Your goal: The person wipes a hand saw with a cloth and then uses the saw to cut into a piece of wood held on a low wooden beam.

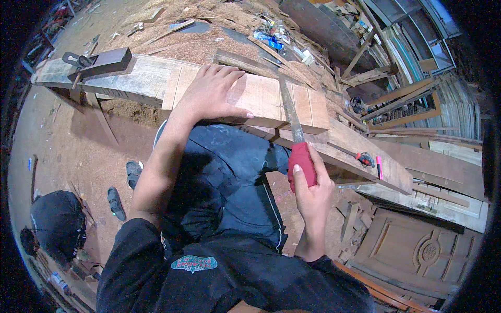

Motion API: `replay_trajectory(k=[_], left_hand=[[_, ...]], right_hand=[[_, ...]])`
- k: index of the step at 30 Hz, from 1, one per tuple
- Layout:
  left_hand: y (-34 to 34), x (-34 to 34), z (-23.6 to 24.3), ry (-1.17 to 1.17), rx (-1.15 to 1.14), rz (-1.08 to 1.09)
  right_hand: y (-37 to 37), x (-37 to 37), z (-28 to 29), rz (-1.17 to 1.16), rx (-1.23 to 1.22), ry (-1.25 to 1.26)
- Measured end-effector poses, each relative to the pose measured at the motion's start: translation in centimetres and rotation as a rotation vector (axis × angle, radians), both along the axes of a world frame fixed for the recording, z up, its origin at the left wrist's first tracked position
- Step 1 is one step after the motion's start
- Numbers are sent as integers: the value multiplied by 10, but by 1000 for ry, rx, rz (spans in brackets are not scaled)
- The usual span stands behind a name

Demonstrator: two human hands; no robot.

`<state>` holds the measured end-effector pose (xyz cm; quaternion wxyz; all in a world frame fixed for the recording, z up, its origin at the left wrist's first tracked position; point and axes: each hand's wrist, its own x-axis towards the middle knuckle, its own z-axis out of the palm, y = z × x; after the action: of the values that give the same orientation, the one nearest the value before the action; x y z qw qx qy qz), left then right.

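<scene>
Right hand: fingers wrapped round the red handle of a saw, blade lying across the right part of a pale board. Left hand flat on the board, thumb spread away from fingers. Board rests on long worktop; pink marker rightward, hand plane leftward. Beyond: wood shavings.

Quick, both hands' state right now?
Left hand: open, fingers spread on the wooden block.
Right hand: closed, holding the red-handled saw by its handle.
</scene>
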<state>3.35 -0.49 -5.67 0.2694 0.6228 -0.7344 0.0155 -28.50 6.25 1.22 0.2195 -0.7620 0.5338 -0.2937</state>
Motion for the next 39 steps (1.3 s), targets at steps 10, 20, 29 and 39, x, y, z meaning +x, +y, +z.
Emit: replay_trajectory(k=[10,20,29,39], left_hand=[[2,0,7,-44,95,-2],[2,2,7,-2,75,-19],[58,-66,19,393,-98,-189],[135,-172,-23,1603,289,-81]], right_hand=[[22,2,8,-34,68,153],[-11,15,-4,-39,-68,28],[-4,20,-30,27,125,-659],[-2,-18,-54,194,356,-423]])
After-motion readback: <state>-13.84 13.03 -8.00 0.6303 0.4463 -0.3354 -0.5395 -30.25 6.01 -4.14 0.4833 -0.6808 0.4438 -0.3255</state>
